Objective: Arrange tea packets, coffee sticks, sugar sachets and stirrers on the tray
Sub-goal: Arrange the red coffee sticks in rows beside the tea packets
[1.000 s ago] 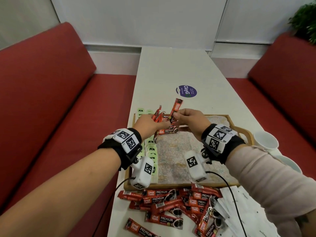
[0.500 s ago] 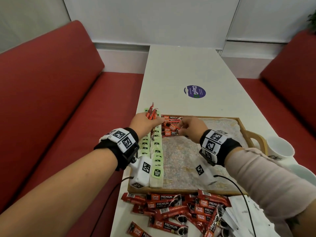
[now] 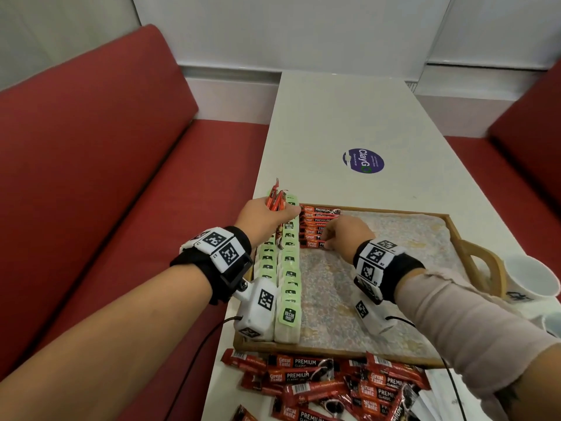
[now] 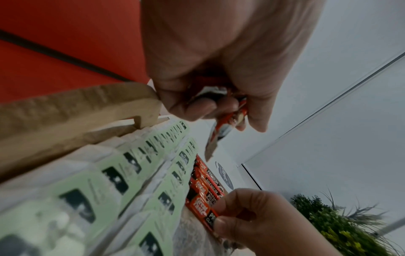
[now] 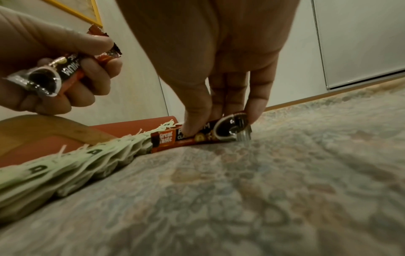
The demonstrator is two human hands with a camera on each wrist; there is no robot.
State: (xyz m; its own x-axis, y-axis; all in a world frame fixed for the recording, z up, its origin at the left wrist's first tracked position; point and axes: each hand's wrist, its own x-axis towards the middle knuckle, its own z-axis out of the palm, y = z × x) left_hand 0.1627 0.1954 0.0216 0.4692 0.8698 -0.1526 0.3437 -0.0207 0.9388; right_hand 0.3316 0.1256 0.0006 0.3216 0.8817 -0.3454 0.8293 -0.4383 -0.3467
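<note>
Head view: the tray [image 3: 473, 243] is lying mid-frame, its right half bare, tea packets [image 3: 288, 278] lining its left edge. Left wrist view: the left hand [image 4: 214, 57] is clutching a bundle of coffee sticks [image 4: 228, 119] at top. Right wrist view: the right hand [image 5: 219, 60] is pinching one coffee stick [image 5: 197, 137] onto the liner beside the packets.

Red-and-black foil coffee sticks [image 3: 318, 226] w/ white lettering; pale green paper tea packets [image 3: 288, 268] w/ dark logos. Light wooden tray [image 3: 473, 253], mottled grey-beige liner. White counter [image 3: 334, 123], round purple sticker [image 3: 363, 161]. Red padded benches [image 3: 91, 147].
</note>
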